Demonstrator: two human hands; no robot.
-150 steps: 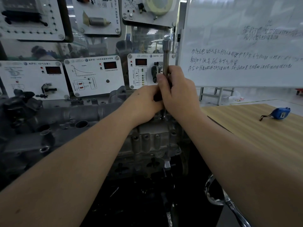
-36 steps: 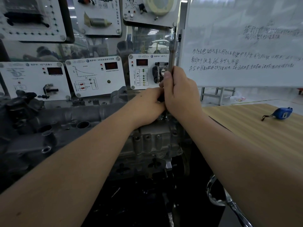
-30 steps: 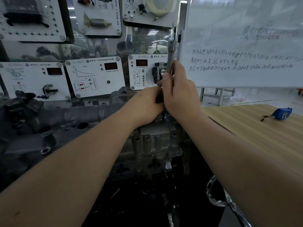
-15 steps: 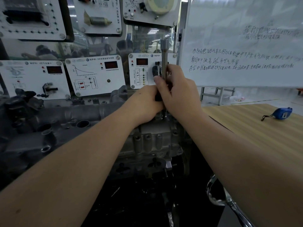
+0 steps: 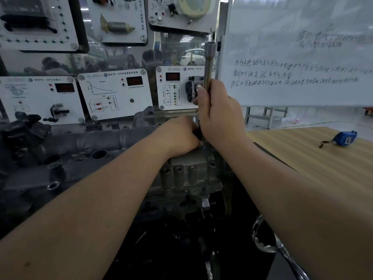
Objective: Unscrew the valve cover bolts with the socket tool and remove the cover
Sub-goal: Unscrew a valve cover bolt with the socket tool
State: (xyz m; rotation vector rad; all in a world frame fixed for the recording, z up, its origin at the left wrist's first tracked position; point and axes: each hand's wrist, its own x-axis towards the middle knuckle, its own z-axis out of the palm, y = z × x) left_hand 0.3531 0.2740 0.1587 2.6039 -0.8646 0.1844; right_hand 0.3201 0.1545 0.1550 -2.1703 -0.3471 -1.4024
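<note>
Before white sensor panels (image 5: 115,93) at mid-frame, the right hand (image 5: 220,116) grips the upright silver socket tool (image 5: 208,65), the left hand (image 5: 179,134) grips its base; the grey cast-metal valve cover (image 5: 189,170) seemingly remains seated.

Counting by kind, head view. Two hands are showing: left hand (image 5: 177,134), right hand (image 5: 220,114). One socket tool (image 5: 208,63) is standing upright. One valve cover (image 5: 84,146) is lying on the engine. Six white instrument panels are hanging behind, three upper and three lower. One whiteboard (image 5: 298,51) is standing at right. One blue tape measure (image 5: 344,138) is lying on one wooden table (image 5: 302,158).
</note>
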